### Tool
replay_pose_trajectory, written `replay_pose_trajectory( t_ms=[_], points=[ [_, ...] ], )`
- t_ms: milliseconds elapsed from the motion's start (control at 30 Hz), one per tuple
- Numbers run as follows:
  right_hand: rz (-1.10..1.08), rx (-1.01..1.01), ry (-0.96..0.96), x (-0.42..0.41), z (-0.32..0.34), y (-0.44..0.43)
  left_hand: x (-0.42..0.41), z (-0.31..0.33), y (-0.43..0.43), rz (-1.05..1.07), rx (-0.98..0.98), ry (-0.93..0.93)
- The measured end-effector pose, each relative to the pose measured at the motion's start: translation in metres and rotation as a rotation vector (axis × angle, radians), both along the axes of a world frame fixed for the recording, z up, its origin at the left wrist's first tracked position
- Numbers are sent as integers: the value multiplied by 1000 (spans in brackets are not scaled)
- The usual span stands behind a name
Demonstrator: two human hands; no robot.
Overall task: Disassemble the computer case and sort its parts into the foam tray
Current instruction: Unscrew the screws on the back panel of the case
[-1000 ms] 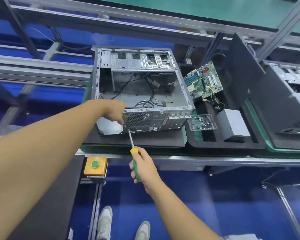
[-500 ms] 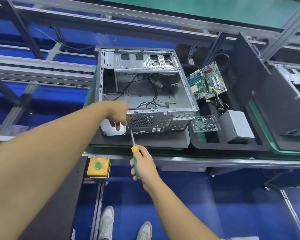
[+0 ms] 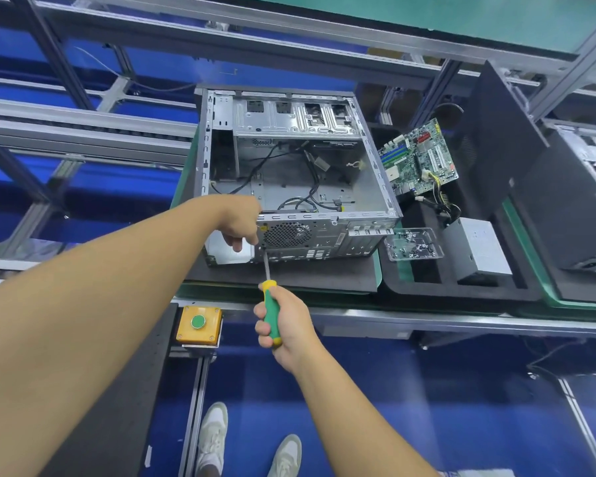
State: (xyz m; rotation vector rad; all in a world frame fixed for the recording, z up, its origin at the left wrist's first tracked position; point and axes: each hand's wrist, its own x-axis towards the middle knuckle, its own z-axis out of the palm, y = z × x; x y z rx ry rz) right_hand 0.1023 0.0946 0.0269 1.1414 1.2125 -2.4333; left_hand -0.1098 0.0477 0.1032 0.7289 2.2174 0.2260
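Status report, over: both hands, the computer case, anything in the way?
Right hand grips screwdriver, tip on computer case rear panel. Left hand at rear edge, grip unclear. Nothing blocks the screwdriver.

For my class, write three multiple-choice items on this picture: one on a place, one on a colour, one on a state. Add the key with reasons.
1. Where is the motherboard? A in the foam tray, right of the computer case; B on a chair; C in a cardboard box.
2. The screwdriver handle is: A red; B black; C green and yellow.
3. The right hand: A hangs open; B grips the screwdriver; C rests on the case.
Key: A, the board leans in the tray beside the case; C, green with yellow ends; B, fingers curl round the handle.
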Motion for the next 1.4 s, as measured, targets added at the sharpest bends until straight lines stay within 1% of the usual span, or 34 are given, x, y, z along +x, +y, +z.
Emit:
replay_pose_trajectory(
  t_ms=[67,133,167,200,267,333,433,467,500,533,600,667,700,733,767,800,900,933,967,1000,1067,1167,1200,1233,1267,1300,1367,1400],
  points=[
    [-43,-117,26,0,2,0,0,0,0,-4,-1,5],
    [-37,-116,37,0,3,-1,0,0,0,-5,-4,7],
    [-17,-56,27,0,4,-2,0,0,0,-4,-6,8],
    [15,49,10,0,4,-4,0,0,0,-5,-11,11],
    [88,320,-23,-2,3,-10,0,0,0,-5,-15,17],
    [137,531,-38,-3,-1,-17,0,-1,0,0,-7,17],
    [198,778,-42,-3,-9,-20,1,-1,0,1,-3,30],
    [190,804,-32,-2,-12,-19,1,-1,0,-1,-2,37],
    [162,788,-20,-2,-14,-18,1,-1,-1,-2,0,42],
    [126,727,-17,-1,-15,-15,0,-1,-1,-2,3,46],
    [71,474,-56,-1,-17,-3,-1,-1,-1,-5,4,40],
    [126,198,-74,0,-20,13,-1,-2,-1,-2,7,22],
    [162,123,-56,2,-22,19,-2,-2,0,0,10,16],
    [184,96,-31,3,-24,22,-2,-3,0,1,14,12],
    [189,117,-11,5,-26,24,-3,-3,1,5,17,8],
    [178,193,0,7,-28,24,-3,-4,1,9,18,2],
    [136,602,-18,8,-32,16,-4,-4,1,13,17,-3],
    [130,695,-33,7,-33,13,-3,-3,1,12,16,1],
    [127,722,-46,4,-33,10,-3,-3,1,12,17,5],
    [132,692,-58,2,-31,7,-2,-3,1,15,18,9],
    [168,538,-78,-2,-24,5,-2,-4,1,22,21,19],
    [187,152,-103,-5,-12,12,-1,-3,0,22,18,29],
    [186,47,-92,-4,-10,14,0,-3,0,21,20,29],
    [187,9,-71,-5,-11,14,0,-2,0,21,25,32],
    [193,35,-53,-5,-11,14,0,-2,0,20,30,35],
    [205,133,-37,-7,-12,12,0,-2,0,20,33,36],
    [219,391,-25,-6,-15,6,0,-3,0,21,34,40],
    [199,453,-29,-6,-16,3,0,-2,0,18,32,43]
  ],
)
